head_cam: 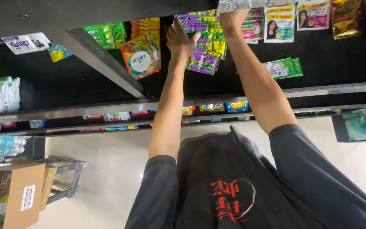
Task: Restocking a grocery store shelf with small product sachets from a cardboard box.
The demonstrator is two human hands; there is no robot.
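Note:
Both my arms reach forward over a dark shelf (85,91) laid with sachets. My left hand (180,40) lies flat with its thumb spread, fingertips touching a bunch of purple and green sachets (204,40). Orange sachets (142,53) lie just left of that hand. My right hand (230,18) is at the top edge, mostly hidden under a grey speckled packet (238,4); its grip cannot be made out. White sachets with a printed portrait (279,26) lie right of it.
Green sachets (282,68) lie right of my right forearm and gold packets (346,17) at the top right. A metal shelf rail (106,108) crosses the view. An open cardboard box (15,195) and bottled water (3,148) stand at the lower left on pale floor.

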